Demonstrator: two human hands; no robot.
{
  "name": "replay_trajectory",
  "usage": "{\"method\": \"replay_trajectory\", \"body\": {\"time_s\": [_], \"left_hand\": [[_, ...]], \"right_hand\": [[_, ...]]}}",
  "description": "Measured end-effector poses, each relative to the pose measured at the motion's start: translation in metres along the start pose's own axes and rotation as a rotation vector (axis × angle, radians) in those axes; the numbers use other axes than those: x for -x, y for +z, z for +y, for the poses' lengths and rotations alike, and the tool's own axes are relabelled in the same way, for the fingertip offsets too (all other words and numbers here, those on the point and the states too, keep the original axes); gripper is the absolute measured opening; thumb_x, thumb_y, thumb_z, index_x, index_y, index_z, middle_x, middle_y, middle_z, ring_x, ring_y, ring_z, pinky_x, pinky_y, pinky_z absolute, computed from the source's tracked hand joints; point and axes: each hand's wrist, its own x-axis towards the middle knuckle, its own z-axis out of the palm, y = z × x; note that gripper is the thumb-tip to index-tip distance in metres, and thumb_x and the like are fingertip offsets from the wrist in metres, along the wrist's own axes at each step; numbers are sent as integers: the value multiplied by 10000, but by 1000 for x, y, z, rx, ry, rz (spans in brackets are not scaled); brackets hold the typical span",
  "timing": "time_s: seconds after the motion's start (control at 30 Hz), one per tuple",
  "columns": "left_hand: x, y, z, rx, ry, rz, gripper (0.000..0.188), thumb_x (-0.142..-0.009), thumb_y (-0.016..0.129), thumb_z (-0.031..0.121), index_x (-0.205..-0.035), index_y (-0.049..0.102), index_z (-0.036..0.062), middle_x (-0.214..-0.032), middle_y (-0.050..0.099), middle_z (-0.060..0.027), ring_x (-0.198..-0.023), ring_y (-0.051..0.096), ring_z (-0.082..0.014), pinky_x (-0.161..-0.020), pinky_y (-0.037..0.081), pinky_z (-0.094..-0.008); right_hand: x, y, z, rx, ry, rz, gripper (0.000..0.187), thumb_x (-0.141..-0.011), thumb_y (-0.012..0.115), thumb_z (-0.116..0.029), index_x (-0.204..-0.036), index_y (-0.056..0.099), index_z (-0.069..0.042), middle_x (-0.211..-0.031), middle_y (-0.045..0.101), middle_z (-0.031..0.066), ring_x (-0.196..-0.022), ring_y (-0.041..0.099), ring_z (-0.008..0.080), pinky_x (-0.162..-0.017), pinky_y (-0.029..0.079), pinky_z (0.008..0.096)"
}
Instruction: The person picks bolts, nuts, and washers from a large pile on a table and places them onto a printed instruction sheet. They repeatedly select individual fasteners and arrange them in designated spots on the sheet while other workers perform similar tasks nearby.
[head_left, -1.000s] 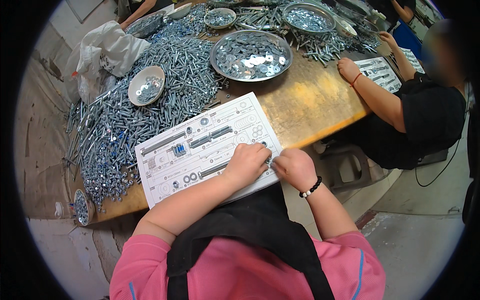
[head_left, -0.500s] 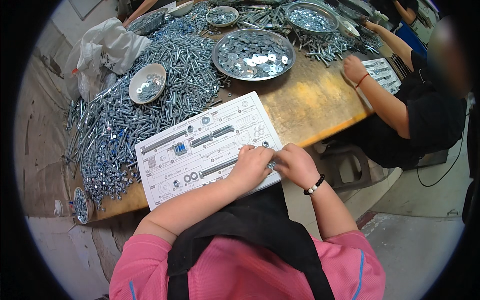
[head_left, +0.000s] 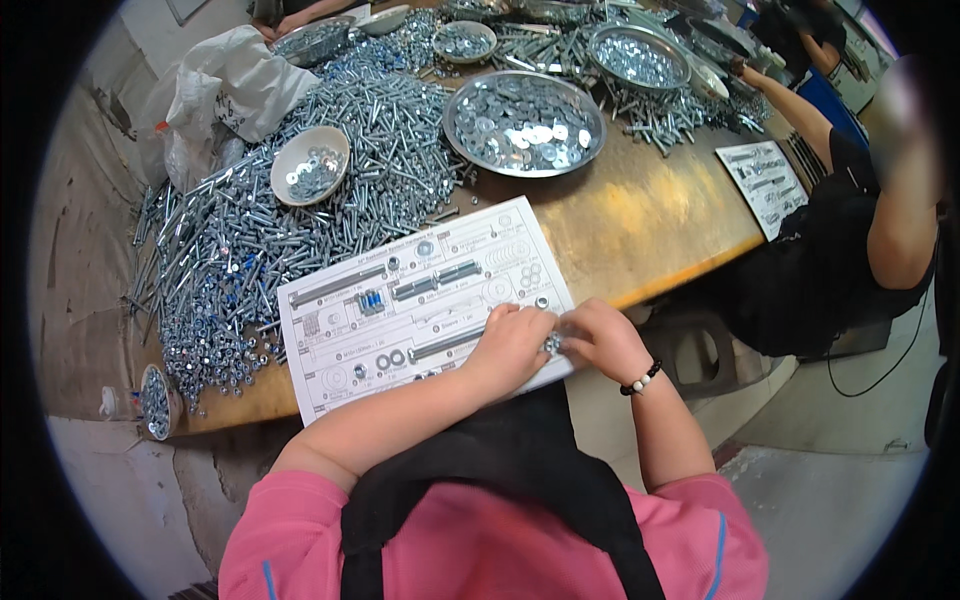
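Note:
A white printed sheet [head_left: 325, 345] with drawings of hardware lies at the table's near edge. Bolts [head_left: 437, 281], washers [head_left: 390, 359] and a nut [head_left: 542, 302] are set on it. Over its lower right part, my left hand [head_left: 512, 345] rests with curled fingers closed. My right hand [head_left: 606, 343] meets it from the right, thumb and fingers closed in a pinch. Small shiny nuts [head_left: 552, 343] show between the fingertips of both hands. Exactly how many the fingers cover is hidden.
A heap of bolts [head_left: 370, 130] covers the left of the table. A steel bowl of washers [head_left: 452, 150] stands beyond the sheet, a white bowl [head_left: 283, 180] on the heap. At right, a co-worker [head_left: 850, 200] sits by another sheet [head_left: 735, 160]. A plastic bag [head_left: 245, 85] lies far left.
The view has shifted slightly, so the table sits a bit lower and righter. My right fingers have loosened a little around the nuts. The co-worker's hand has lifted off their sheet.

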Motion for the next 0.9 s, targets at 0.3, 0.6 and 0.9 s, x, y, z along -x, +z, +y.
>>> {"method": "replay_trajectory", "body": {"time_s": [0.3,0.6,0.9], "left_hand": [[42,-88,-12,196,-177,112,265,-678,689,99,-902,557,44,-874,549,-106,-819,551,-255,-754,432,-345],[140,-126,-42,84,-529,480,190,-671,649,12,-837,555,9,-808,548,-106,-728,553,-213,-677,445,-305],[167,-131,-56,159,-646,506,200,-681,643,3,-860,554,-1,-820,553,-107,-707,556,-200,-679,451,-297]], "right_hand": [[-90,-43,5,-41,-26,201,243,-736,659,-122,-960,604,-47,-869,571,102,-703,577,216,-647,467,309],[-226,-51,39,334,-55,356,387,-703,673,-141,-1066,558,-70,-1052,555,117,-995,525,303,-844,435,375],[-324,-55,53,640,42,181,293,-841,438,-92,-1108,555,-124,-1125,527,113,-1018,528,300,-835,454,407]]}}
